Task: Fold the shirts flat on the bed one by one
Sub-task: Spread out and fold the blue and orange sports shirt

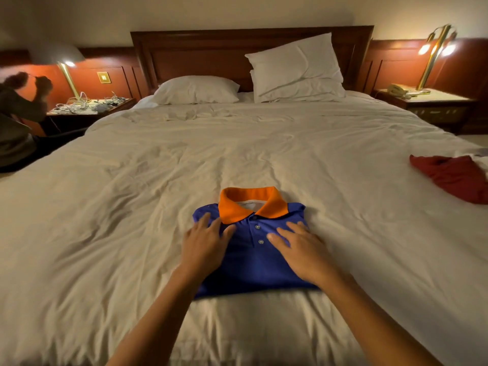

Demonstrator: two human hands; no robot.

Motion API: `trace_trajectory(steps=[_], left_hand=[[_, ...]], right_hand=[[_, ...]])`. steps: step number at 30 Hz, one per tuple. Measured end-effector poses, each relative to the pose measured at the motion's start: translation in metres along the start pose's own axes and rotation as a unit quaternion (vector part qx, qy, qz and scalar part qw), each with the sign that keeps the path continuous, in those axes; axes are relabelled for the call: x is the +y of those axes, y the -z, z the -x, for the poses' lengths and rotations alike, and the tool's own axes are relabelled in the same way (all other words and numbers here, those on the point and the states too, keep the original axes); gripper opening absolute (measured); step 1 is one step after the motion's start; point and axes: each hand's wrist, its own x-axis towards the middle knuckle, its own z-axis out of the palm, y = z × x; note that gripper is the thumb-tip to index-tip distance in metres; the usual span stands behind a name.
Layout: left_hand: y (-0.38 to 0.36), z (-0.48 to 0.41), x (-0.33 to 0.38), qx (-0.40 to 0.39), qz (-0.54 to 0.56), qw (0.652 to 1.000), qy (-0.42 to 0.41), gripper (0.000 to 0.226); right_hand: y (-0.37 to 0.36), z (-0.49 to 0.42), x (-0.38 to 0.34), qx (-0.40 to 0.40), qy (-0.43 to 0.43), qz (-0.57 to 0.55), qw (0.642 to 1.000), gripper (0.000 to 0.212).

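Observation:
A blue polo shirt (252, 262) with an orange collar lies folded into a compact rectangle on the white bed (132, 207), collar pointing toward the headboard. My left hand (204, 243) rests flat on the shirt's left side with fingers spread. My right hand (299, 249) lies flat on the right side, fingers straight across the chest near the buttons. A crumpled red shirt (454, 178) sits at the bed's right edge, well apart from both hands.
Two white pillows (295, 70) lean at the wooden headboard (211, 51). Nightstands with lit brass lamps flank the bed; the left one (87, 108) carries tangled cables, the right one (427, 99) a telephone. Another person (18, 107) is at the far left.

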Motion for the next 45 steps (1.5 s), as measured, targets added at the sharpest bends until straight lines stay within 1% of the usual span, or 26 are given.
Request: trace_trajectory(steps=[1, 2, 3, 6, 8, 10, 12, 14, 16, 18, 19, 21, 23, 25, 28, 30, 32, 34, 36, 38, 39, 41, 45], left_hand=[[-0.008, -0.007, 0.007, -0.039, 0.016, 0.999, -0.001, 0.056], [-0.017, -0.012, 0.01, -0.066, 0.02, 0.998, 0.01, 0.062], [-0.025, -0.016, 0.009, -0.076, 0.029, 0.996, 0.028, 0.068], [-0.04, -0.031, -0.002, -0.059, 0.062, 0.994, 0.069, 0.075], [-0.045, -0.043, -0.009, -0.053, 0.056, 0.994, 0.071, 0.072], [-0.047, -0.054, -0.017, -0.049, 0.039, 0.996, 0.066, 0.066], [-0.049, -0.065, -0.026, -0.024, 0.037, 0.998, 0.053, 0.06], [-0.05, -0.076, -0.036, 0.043, 0.055, 0.997, 0.041, 0.05], [-0.048, -0.088, -0.043, 0.099, 0.052, 0.993, 0.03, 0.041], [-0.046, -0.099, -0.045, 0.109, 0.071, 0.991, 0.03, 0.04], [-0.045, -0.103, -0.044, 0.103, 0.11, 0.988, 0.037, 0.041], [-0.04, -0.113, -0.044, 0.068, 0.22, 0.972, 0.054, 0.048], [-0.034, -0.124, -0.045, 0.007, 0.27, 0.962, 0.039, 0.059], [-0.025, -0.134, -0.048, -0.059, 0.294, 0.954, 0.023, 0.068], [-0.017, -0.151, -0.054, -0.179, 0.295, 0.939, 0.01, 0.074], [-0.016, -0.158, -0.053, -0.231, 0.277, 0.933, -0.005, 0.062], [-0.015, -0.163, -0.052, -0.256, 0.271, 0.928, -0.016, 0.052], [-0.014, -0.165, -0.053, -0.258, 0.277, 0.925, -0.023, 0.046], [-0.008, -0.163, -0.054, -0.259, 0.3, 0.918, -0.026, 0.035], [0.007, -0.159, -0.052, -0.255, 0.337, 0.906, -0.032, 0.021], [0.019, -0.157, -0.05, -0.246, 0.35, 0.903, -0.034, 0.019], [0.055, -0.154, -0.045, -0.216, 0.366, 0.904, -0.039, 0.024], [0.163, -0.154, -0.039, -0.139, 0.389, 0.908, -0.067, 0.033]], right_hand=[[-0.008, -0.012, -0.004, -0.05, -0.009, 0.021, 0.998, 0.068], [-0.016, -0.022, -0.005, -0.081, -0.027, 0.036, 0.996, 0.075], [-0.023, -0.029, -0.004, -0.087, -0.048, 0.043, 0.994, 0.081], [-0.036, -0.051, 0.004, -0.042, -0.081, 0.028, 0.995, 0.087], [-0.038, -0.062, 0.008, -0.036, -0.089, 0.03, 0.995, 0.083], [-0.04, -0.072, 0.011, -0.033, -0.091, 0.071, 0.993, 0.075], [-0.042, -0.082, 0.014, 0.019, -0.118, 0.055, 0.991, 0.077], [-0.043, -0.093, 0.017, 0.104, -0.145, -0.001, 0.984, 0.078], [-0.042, -0.108, 0.021, 0.182, -0.152, -0.049, 0.97, 0.069], [-0.041, -0.12, 0.025, 0.216, -0.154, -0.104, 0.958, 0.068], [-0.042, -0.124, 0.029, 0.212, -0.145, -0.12, 0.959, 0.071], [-0.041, -0.133, 0.036, 0.177, -0.115, -0.145, 0.967, 0.07], [-0.034, -0.14, 0.042, 0.109, -0.087, -0.205, 0.969, 0.063], [-0.018, -0.149, 0.05, 0.028, -0.076, -0.239, 0.968, 0.064], [0.004, -0.163, 0.055, -0.099, -0.048, -0.208, 0.972, 0.068], [0.012, -0.169, 0.056, -0.165, -0.029, -0.184, 0.969, 0.061], [0.013, -0.176, 0.057, -0.199, -0.019, -0.168, 0.965, 0.054], [0.014, -0.181, 0.057, -0.222, -0.018, -0.165, 0.961, 0.053], [0.02, -0.182, 0.051, -0.232, -0.015, -0.165, 0.958, 0.05], [0.035, -0.18, 0.041, -0.217, -0.011, -0.178, 0.96, 0.046], [0.047, -0.179, 0.034, -0.204, -0.006, -0.191, 0.96, 0.044], [0.081, -0.176, 0.017, -0.177, 0.006, -0.212, 0.961, 0.04], [0.177, -0.177, -0.04, -0.122, 0.038, -0.194, 0.973, 0.039]])
